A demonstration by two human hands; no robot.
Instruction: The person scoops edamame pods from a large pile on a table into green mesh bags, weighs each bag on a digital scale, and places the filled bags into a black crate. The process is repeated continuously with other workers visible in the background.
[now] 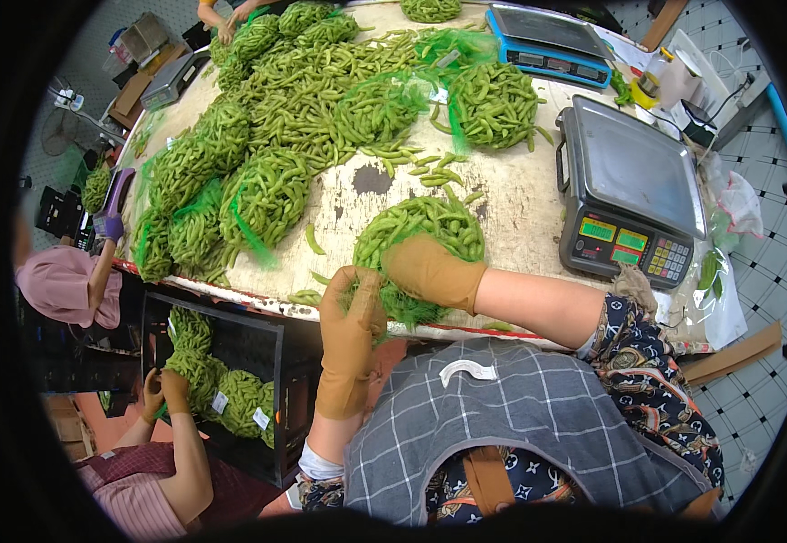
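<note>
A green net bag of soybean pods (427, 220) lies at the near edge of the worn white table (515, 186). My right hand (434, 271), in a tan glove, grips the gathered netting (410, 305) on the near side of this bag. Close by on the left, my left hand (352, 305), gloved alike, is raised with its fingertips bent together at the net; green mesh shows by the fingers. Whether the left fingers pinch the mesh cannot be made out. A few loose pods (437, 170) lie just beyond the bag.
A digital scale (637, 183) stands to the right, a blue scale (549, 44) farther back. Loose pods (284, 102) and filled net bags (268, 197) cover the left and middle. At lower left, a co-worker's gloved hands (166, 390) are over a black crate (278, 407) of bags.
</note>
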